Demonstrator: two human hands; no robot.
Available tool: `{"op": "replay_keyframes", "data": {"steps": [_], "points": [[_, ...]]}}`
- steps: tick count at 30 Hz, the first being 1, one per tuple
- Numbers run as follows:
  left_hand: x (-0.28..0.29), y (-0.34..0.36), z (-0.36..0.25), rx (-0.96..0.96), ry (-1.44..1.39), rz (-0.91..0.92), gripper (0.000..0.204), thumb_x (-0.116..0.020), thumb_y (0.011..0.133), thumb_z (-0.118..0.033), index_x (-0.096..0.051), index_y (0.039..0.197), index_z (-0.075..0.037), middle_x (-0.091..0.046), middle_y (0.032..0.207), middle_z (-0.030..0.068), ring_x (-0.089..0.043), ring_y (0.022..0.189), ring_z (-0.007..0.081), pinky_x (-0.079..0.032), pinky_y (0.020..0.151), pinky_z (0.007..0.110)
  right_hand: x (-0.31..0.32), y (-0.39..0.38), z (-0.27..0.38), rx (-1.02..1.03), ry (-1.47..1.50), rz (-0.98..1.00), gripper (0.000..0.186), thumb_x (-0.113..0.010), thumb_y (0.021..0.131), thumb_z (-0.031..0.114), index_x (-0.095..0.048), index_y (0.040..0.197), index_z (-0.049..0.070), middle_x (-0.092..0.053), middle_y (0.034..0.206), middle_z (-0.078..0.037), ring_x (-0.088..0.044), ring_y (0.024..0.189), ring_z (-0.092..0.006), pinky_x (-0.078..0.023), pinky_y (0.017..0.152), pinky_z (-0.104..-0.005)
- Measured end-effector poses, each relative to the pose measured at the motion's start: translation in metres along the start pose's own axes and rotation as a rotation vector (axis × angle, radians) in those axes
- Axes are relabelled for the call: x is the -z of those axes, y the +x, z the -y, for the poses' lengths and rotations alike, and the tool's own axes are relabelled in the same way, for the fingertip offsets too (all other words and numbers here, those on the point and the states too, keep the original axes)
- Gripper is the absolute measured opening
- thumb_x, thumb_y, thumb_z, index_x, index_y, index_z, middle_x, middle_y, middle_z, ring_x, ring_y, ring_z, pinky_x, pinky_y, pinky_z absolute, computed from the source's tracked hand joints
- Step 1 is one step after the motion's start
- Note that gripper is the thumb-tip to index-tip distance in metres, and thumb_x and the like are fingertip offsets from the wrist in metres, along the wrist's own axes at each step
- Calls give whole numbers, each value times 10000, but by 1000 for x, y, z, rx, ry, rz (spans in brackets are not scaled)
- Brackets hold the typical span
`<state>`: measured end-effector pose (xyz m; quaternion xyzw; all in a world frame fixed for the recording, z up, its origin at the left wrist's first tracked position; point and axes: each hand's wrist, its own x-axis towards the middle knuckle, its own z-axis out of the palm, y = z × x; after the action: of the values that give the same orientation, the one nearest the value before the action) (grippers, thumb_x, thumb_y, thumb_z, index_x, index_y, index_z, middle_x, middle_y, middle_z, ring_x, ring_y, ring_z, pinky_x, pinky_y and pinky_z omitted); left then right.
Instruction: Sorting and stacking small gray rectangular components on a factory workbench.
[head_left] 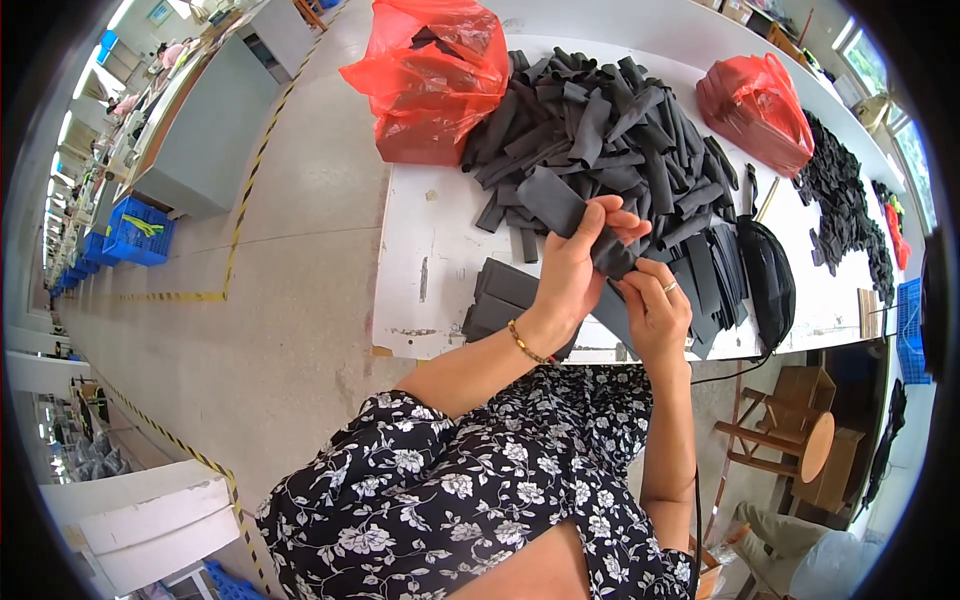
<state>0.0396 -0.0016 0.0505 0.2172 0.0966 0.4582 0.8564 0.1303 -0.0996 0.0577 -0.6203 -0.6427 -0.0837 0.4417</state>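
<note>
A dark grey fabric strip (550, 198) is held up over the near part of the white table. My left hand (580, 255) grips it around the middle, thumb on top and fingers curled. At its lower end my right hand (655, 305) pinches the dark fabric between thumb and forefinger. Behind my hands rises a large heap of similar dark strips (600, 115), many of them curled. Flat dark pieces lie in a stack (500, 297) left of my hands. More flat pieces (712, 275) are fanned out on the right.
A red plastic bag (440, 90) stands at the table's far left, another red bag (755, 110) at the far right. A black pouch-like item (768, 280) lies near the right edge. Beyond it spreads another dark heap (840, 195). A wooden stool (815, 445) stands below right.
</note>
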Motion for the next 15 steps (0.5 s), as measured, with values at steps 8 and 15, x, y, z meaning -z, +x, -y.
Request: {"op": "replay_keyframes", "data": {"steps": [8, 15], "points": [[4, -7, 5, 13, 3, -8, 277, -524, 1011, -252, -598, 1117, -7, -700, 928, 108, -674, 948, 259, -489, 905, 358, -4, -1, -3, -15, 29, -4, 179, -722, 718, -65, -615, 846, 0, -625, 906, -107, -620, 738, -285, -501, 621, -359], [7, -6, 5, 40, -3, 1, 292, -535, 1003, -256, -597, 1132, -2, -702, 935, 110, -672, 953, 262, -488, 915, 365, -4, 1, -5, -39, 27, 16, 177, -726, 719, -53, -631, 856, 7, -635, 914, -101, -625, 748, -280, -504, 624, -350]]}}
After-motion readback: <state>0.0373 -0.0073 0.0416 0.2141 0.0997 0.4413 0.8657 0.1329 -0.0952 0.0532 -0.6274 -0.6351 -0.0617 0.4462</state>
